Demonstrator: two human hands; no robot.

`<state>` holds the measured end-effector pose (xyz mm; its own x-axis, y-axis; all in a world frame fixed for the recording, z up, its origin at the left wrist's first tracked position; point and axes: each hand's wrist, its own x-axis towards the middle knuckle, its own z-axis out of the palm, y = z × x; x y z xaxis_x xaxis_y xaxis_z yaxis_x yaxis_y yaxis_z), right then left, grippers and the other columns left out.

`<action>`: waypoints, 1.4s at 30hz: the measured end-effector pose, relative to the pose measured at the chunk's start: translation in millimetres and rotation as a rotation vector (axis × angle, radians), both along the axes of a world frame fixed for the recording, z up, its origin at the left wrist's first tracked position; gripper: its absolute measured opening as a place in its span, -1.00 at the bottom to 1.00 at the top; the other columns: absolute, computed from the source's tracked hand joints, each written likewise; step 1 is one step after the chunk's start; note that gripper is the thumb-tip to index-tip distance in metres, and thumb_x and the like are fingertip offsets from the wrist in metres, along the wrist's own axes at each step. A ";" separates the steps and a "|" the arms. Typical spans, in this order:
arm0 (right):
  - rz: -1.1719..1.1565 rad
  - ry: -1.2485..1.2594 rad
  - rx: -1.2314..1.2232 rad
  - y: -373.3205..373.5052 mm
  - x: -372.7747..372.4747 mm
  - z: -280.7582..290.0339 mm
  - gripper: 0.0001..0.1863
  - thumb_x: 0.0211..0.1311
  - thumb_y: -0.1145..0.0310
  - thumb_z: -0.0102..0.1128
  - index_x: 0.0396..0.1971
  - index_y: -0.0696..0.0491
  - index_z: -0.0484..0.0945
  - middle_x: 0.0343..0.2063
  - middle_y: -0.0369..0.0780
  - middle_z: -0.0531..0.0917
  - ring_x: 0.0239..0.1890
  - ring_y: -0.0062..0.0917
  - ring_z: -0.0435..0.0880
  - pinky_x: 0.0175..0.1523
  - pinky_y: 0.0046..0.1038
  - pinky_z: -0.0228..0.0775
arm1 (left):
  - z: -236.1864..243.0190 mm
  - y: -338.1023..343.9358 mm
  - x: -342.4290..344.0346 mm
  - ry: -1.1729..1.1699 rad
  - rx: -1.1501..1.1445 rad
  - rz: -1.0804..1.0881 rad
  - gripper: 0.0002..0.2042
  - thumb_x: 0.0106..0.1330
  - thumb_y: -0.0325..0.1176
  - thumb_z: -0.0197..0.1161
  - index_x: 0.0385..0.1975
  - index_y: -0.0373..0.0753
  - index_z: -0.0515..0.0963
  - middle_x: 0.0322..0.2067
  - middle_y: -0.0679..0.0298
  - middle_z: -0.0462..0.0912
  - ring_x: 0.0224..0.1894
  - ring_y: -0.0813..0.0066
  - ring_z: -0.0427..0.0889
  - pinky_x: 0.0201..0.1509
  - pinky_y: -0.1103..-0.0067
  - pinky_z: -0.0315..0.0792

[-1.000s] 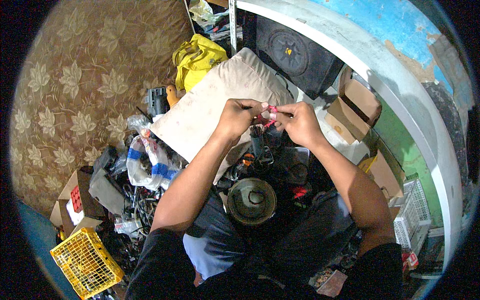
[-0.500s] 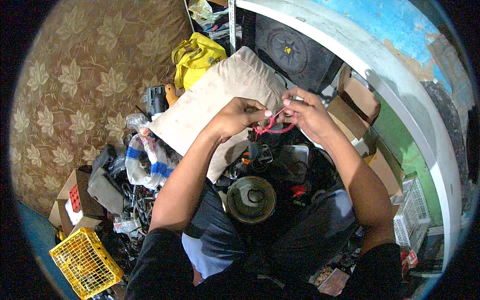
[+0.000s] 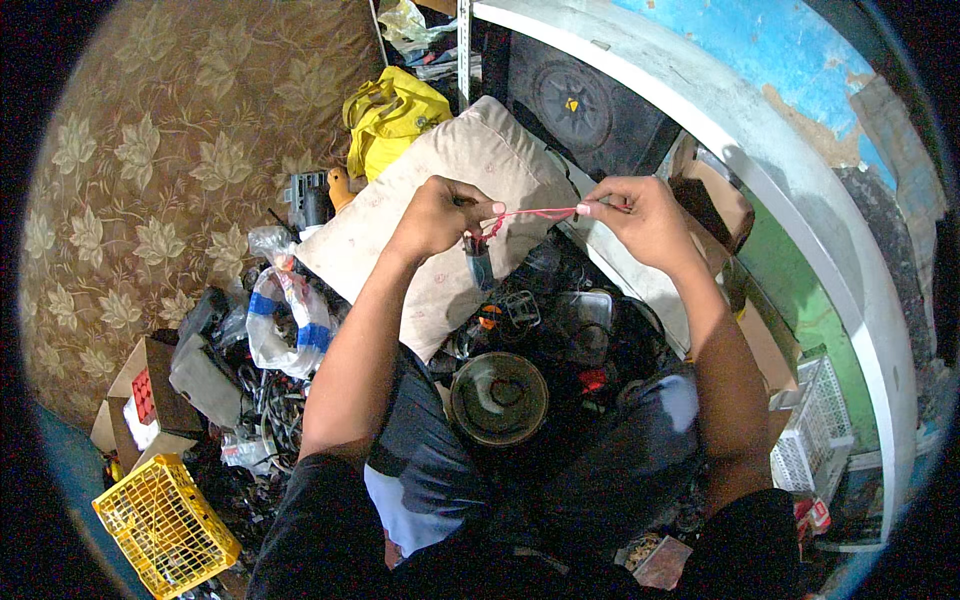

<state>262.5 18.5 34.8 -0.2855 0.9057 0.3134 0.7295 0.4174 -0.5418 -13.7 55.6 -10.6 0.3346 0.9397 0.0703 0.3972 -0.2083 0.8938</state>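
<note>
A thin red cord (image 3: 540, 212) runs taut between my two hands, above a pale pillow (image 3: 400, 240). The fingertips of my left hand (image 3: 440, 215) pinch its knotted end. Just below those fingers hangs a small, dark, flat piece (image 3: 479, 264); I cannot make out what it is. My right hand (image 3: 645, 220) is closed on the cord's other end between thumb and fingers. Beneath, between my knees, sits a round bowl-like container (image 3: 499, 398), its contents unclear.
Dark clutter surrounds the round container. To the left lie a white-and-blue plastic bundle (image 3: 290, 325) and a yellow crate (image 3: 165, 525). A yellow bag (image 3: 395, 115) and a black speaker (image 3: 585, 105) are beyond the pillow. Cardboard boxes (image 3: 765, 345) and a white basket (image 3: 815, 425) line the right.
My hands have moved apart, stretching the red loop into a straight line. The dark flat piece now shows below my left hand.
</note>
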 end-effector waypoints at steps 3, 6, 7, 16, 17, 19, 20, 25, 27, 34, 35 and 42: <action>0.057 0.080 0.123 1.7 3.6 -5.9 -0.78 0.13 0.25 0.35 -0.40 0.13 0.69 -0.51 -0.05 0.68 -0.44 -0.30 0.70 -0.24 -0.34 0.47 | -6.8 6.3 0.9 0.050 0.066 -0.005 -0.78 0.25 -0.26 0.35 -0.43 -0.33 0.71 -0.57 0.27 0.67 -0.52 0.59 0.57 -0.40 0.57 0.39; 0.032 0.046 0.151 1.9 3.9 -4.6 -0.77 0.13 0.25 0.35 -0.39 0.13 0.69 -0.50 -0.04 0.68 -0.41 -0.22 0.71 -0.23 -0.31 0.48 | -9.8 10.5 -5.0 0.041 0.121 -0.039 -0.81 0.25 -0.31 0.34 -0.40 -0.34 0.71 -0.54 0.26 0.69 -0.50 0.57 0.60 -0.35 0.57 0.44; -0.001 0.022 0.116 -1.0 2.3 0.0 -0.77 0.13 0.25 0.35 -0.40 0.13 0.69 -0.50 -0.04 0.68 -0.41 -0.21 0.71 -0.23 -0.30 0.48 | -11.2 10.6 -5.8 0.036 0.111 -0.035 -0.82 0.25 -0.32 0.34 -0.39 -0.33 0.71 -0.53 0.26 0.69 -0.49 0.57 0.61 -0.34 0.57 0.46; -0.010 0.142 0.042 -5.7 1.5 6.2 -0.84 0.17 0.35 0.34 -0.40 0.14 0.63 -0.69 -0.26 0.53 -0.62 -0.65 0.43 -0.47 -0.49 0.25 | -7.2 9.2 -4.0 -0.074 0.128 0.047 -0.84 0.23 -0.40 0.34 -0.34 -0.40 0.70 -0.48 0.18 0.72 -0.51 0.52 0.66 -0.35 0.57 0.52; 0.001 0.212 0.008 -3.8 5.1 3.8 -0.84 0.18 0.35 0.32 -0.39 0.13 0.62 -0.67 -0.26 0.56 -0.61 -0.63 0.43 -0.46 -0.47 0.25 | -5.8 7.9 -1.7 -0.091 0.132 0.062 -0.83 0.23 -0.41 0.34 -0.35 -0.41 0.70 -0.48 0.17 0.72 -0.51 0.51 0.66 -0.35 0.57 0.52; 0.076 0.302 0.009 -1.9 9.7 -0.1 -0.88 0.20 0.41 0.29 -0.32 0.13 0.60 -0.63 -0.30 0.57 -0.62 -0.69 0.40 -0.50 -0.53 0.21 | 0.1 5.0 -1.0 -0.104 0.154 0.094 -0.83 0.23 -0.41 0.34 -0.35 -0.42 0.69 -0.48 0.18 0.72 -0.53 0.51 0.66 -0.37 0.58 0.52; 0.114 0.346 0.010 -1.5 11.6 -1.3 -0.88 0.21 0.44 0.27 -0.28 0.12 0.59 -0.61 -0.32 0.57 -0.62 -0.72 0.38 -0.52 -0.55 0.18 | 2.5 5.1 -1.3 -0.103 0.172 0.107 -0.84 0.22 -0.41 0.34 -0.35 -0.42 0.69 -0.49 0.18 0.72 -0.54 0.52 0.65 -0.38 0.58 0.51; 0.164 0.763 -0.315 -10.0 9.1 13.7 -0.78 0.24 0.47 0.17 -0.10 0.10 0.51 -0.56 -0.36 0.53 -0.65 -0.82 0.27 -0.62 -0.69 0.01 | 4.7 7.5 -9.0 -0.126 0.107 0.121 -0.84 0.21 -0.40 0.35 -0.37 -0.40 0.69 -0.52 0.20 0.70 -0.58 0.53 0.62 -0.43 0.57 0.47; 0.175 0.682 -0.254 -5.9 12.5 11.4 -0.75 0.25 0.45 0.17 -0.08 0.10 0.49 -0.55 -0.35 0.53 -0.65 -0.81 0.27 -0.62 -0.69 0.01 | 7.0 5.9 -8.5 -0.158 0.106 0.153 -0.84 0.21 -0.39 0.36 -0.38 -0.39 0.69 -0.53 0.20 0.69 -0.60 0.54 0.60 -0.45 0.58 0.45; 0.190 0.797 -0.385 -5.9 19.0 14.3 -0.82 0.25 0.43 0.17 -0.16 0.09 0.55 -0.54 -0.35 0.54 -0.64 -0.78 0.29 -0.54 -0.62 0.15 | 3.8 8.2 -10.5 -0.202 0.123 0.134 -0.83 0.22 -0.39 0.38 -0.45 -0.41 0.68 -0.61 0.27 0.65 -0.62 0.63 0.53 -0.51 0.62 0.43; 0.209 0.734 -0.324 -1.1 22.0 9.3 -0.82 0.26 0.42 0.16 -0.16 0.08 0.55 -0.54 -0.36 0.54 -0.63 -0.78 0.29 -0.54 -0.61 0.15 | 4.3 7.9 -10.3 -0.200 0.127 0.127 -0.83 0.22 -0.40 0.38 -0.44 -0.42 0.68 -0.61 0.26 0.66 -0.62 0.63 0.54 -0.51 0.62 0.44; 0.121 0.715 -0.294 3.0 37.5 7.3 -0.82 0.26 0.37 0.21 -0.20 0.12 0.60 -0.50 -0.30 0.62 -0.44 -0.63 0.56 -0.34 -0.53 0.38 | 0.4 12.8 -31.8 -0.132 0.118 0.230 -0.77 0.24 -0.31 0.35 -0.39 -0.40 0.67 -0.59 0.21 0.67 -0.59 0.55 0.60 -0.45 0.59 0.45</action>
<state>300.0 21.5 42.1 -0.2068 0.9554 0.2106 0.1202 0.2384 -0.9637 -45.5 68.3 -10.2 0.0949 0.9726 0.2124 0.3283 -0.2320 0.9157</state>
